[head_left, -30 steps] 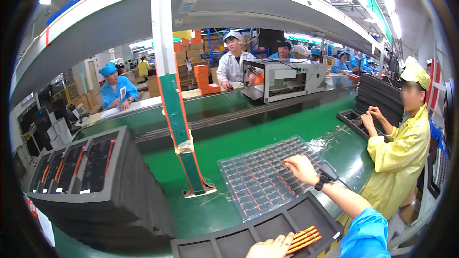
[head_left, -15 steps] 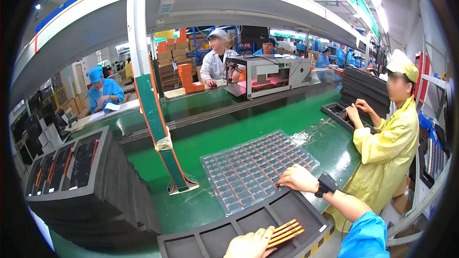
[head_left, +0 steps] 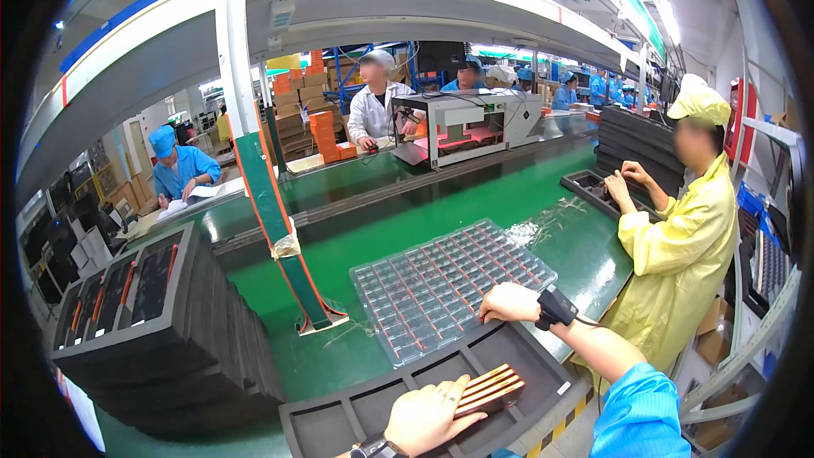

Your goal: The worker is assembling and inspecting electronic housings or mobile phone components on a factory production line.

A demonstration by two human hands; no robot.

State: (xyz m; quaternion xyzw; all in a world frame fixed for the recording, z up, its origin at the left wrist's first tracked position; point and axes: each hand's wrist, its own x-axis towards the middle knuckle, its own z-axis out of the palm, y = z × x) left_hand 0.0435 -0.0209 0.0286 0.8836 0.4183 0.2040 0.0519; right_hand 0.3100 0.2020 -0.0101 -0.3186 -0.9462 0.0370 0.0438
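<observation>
My left hand (head_left: 426,418) is closed round a small stack of thin, flat strips (head_left: 492,390) with gold and dark red edges. It holds them tilted above the black foam tray (head_left: 373,399), whose compartments lie at the table's near edge. Over the near right part of a clear plastic tray (head_left: 398,288), my right hand (head_left: 511,302) is bent down with its fingers drawn together. Whatever is between those fingertips is hidden. Small cells fill the clear tray, and thin red-orange lines run across it.
At the left stands a tall stack of black foam trays (head_left: 186,348). A green post (head_left: 275,195) rises beyond the clear tray. On the right, a person in yellow (head_left: 678,237) works at another foam tray (head_left: 585,182). A grey machine (head_left: 466,131) stands across the green table.
My left hand has come up with the strips and turned them, showing more of their broad side. My right hand has shifted slightly left and up, its fingers now bent down more.
</observation>
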